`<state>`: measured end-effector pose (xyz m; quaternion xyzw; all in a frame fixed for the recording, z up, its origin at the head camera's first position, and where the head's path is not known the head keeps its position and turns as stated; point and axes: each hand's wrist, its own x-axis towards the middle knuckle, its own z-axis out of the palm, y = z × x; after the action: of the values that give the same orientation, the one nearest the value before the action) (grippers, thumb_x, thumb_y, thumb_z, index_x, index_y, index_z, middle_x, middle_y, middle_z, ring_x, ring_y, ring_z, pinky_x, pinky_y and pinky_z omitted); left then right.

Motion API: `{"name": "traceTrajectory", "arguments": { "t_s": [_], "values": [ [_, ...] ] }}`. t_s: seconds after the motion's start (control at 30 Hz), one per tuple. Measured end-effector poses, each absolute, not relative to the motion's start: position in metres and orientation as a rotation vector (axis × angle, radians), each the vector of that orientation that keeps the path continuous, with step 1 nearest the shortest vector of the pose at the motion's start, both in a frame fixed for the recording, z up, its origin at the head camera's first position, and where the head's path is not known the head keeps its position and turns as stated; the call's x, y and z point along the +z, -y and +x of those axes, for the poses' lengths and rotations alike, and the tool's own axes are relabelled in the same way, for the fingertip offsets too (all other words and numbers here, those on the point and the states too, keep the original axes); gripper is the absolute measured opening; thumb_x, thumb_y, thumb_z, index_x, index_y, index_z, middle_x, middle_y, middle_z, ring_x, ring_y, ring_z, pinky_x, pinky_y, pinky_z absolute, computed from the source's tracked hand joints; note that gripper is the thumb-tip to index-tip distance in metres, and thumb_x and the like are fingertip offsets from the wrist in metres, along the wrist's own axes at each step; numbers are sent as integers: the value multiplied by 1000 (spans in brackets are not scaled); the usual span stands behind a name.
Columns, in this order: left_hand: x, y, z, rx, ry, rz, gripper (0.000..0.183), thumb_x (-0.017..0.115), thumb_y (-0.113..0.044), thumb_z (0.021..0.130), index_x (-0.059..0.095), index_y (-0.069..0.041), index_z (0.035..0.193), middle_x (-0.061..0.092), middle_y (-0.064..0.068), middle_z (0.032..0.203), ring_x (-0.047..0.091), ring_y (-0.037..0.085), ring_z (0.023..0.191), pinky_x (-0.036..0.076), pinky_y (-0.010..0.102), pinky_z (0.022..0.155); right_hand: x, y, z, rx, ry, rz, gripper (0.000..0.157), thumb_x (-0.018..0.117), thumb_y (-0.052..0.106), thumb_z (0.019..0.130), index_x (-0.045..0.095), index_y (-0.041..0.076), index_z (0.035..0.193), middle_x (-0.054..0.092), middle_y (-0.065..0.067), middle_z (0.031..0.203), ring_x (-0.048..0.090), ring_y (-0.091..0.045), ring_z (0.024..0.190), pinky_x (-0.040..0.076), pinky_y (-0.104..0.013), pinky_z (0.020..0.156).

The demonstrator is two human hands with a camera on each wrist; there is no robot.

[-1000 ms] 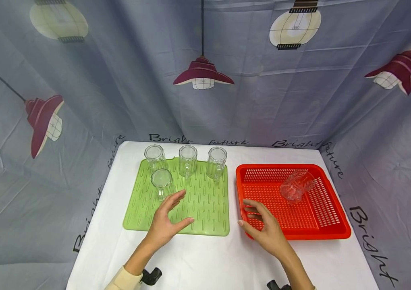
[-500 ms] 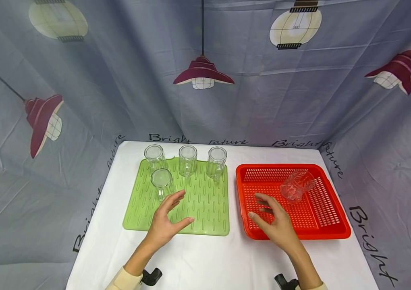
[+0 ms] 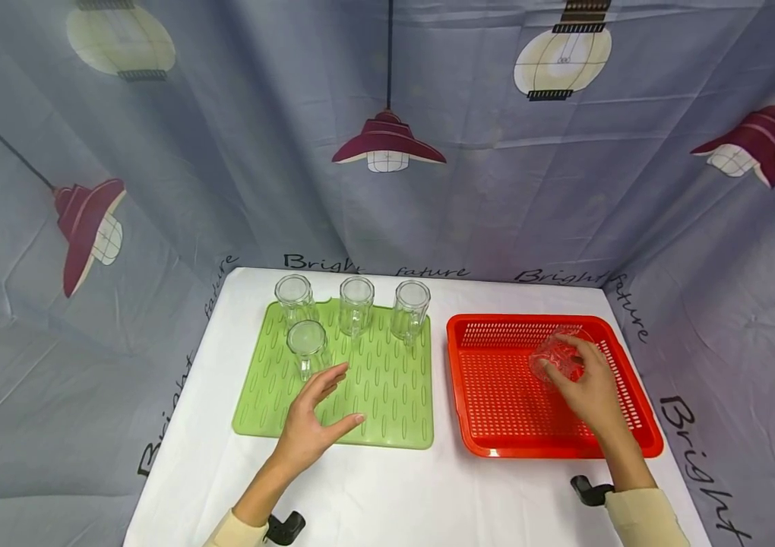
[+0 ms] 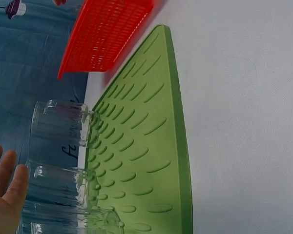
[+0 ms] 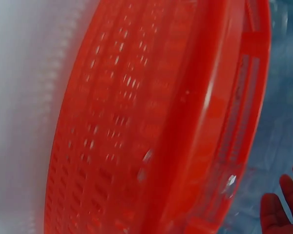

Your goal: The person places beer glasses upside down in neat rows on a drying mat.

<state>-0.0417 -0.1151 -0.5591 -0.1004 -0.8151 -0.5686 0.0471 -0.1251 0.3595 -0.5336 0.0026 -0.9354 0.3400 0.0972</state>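
My right hand (image 3: 594, 387) is over the red basket (image 3: 456, 387), its thumb and fingers spread at a clear glass mug (image 3: 553, 355) lying on its side there. Part of this mug is hidden by the hand, and whether the fingers touch it I cannot tell. In the right wrist view the fingertips (image 5: 272, 209) show beyond the basket rim, apart from one another. Above the green drying mat (image 3: 387, 410) my left hand (image 3: 308, 425) hovers with thumb and fingers apart, holding nothing. Its nearest thing is an upside-down glass mug (image 3: 308, 346).
Three more upside-down mugs stand along the back of the mat: a left one (image 3: 295, 300), a middle one (image 3: 356, 304) and a right one (image 3: 410, 310). A white-covered table (image 3: 422, 501) carries everything. Grey printed curtains (image 3: 257, 175) enclose its back and sides.
My right hand has moved rightward, from the basket's left edge across to the lying mug. My left hand stays where it was. The head view has shifted slightly.
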Motion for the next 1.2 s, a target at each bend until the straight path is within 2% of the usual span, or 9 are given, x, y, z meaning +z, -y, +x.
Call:
{"name": "traceTrajectory", "arguments": {
  "t_s": [0.03,0.07,0.13,0.2,0.23,0.3,0.4,0.77,1.2],
  "values": [
    [-559,115,-41,-1739,2487,-300,82,92,-25,88,51,-30,158,59,-2,154,59,29,146,48,43,125,-536,-363,-129,1004,2761,0,60,82,23,97,58,6,149,58,-26,145,54,-45,125,50,-19,84],
    [-559,116,-41,-1741,2488,-295,82,92,-25,88,51,-31,158,59,-3,154,59,29,146,48,43,125,-537,-366,-132,1009,2750,-6,60,82,20,97,58,5,149,58,-27,146,52,-45,127,52,-26,87],
    [-559,116,-40,-1752,2489,-284,82,92,-25,88,51,-32,158,59,-4,153,59,28,146,48,43,126,-541,-371,-138,1007,2730,-25,61,82,17,96,57,4,150,55,-28,150,46,-46,132,51,-48,94],
    [-559,116,-39,-1762,2491,-274,82,92,-25,88,51,-33,158,59,-4,153,58,28,146,48,43,126,-544,-375,-143,1019,2716,-49,66,82,15,95,53,3,152,48,-30,156,37,-49,139,44,-70,101],
    [-559,117,-39,-1766,2491,-272,82,92,-26,88,51,-33,158,59,-4,153,58,27,146,47,44,126,-545,-377,-146,1025,2709,-58,69,83,14,94,50,3,154,44,-30,159,33,-50,142,39,-77,104],
    [-559,116,-38,-1769,2490,-271,82,92,-25,88,51,-33,158,59,-4,153,58,28,147,47,45,126,-546,-381,-151,1033,2703,-67,75,84,13,93,46,2,157,37,-32,164,26,-52,148,31,-84,109],
    [-560,116,-37,-1772,2483,-276,82,92,-25,88,51,-32,158,59,-4,153,59,28,146,48,46,125,-549,-387,-157,1040,2721,-74,81,84,15,92,42,2,160,32,-34,166,22,-55,150,27,-86,112],
    [-559,115,-36,-1787,2473,-275,82,92,-23,88,50,-30,159,60,-4,152,60,27,144,49,43,125,-552,-395,-159,1078,2907,-229,91,78,29,100,25,2,168,30,-38,165,33,-62,148,36,-87,113],
    [-559,115,-36,-1787,2470,-265,82,92,-23,87,51,-30,158,60,-4,152,60,26,145,49,43,125,-551,-394,-162,1063,2916,-201,90,78,31,100,27,1,168,35,-38,163,40,-61,143,42,-84,110]
  ]
}}
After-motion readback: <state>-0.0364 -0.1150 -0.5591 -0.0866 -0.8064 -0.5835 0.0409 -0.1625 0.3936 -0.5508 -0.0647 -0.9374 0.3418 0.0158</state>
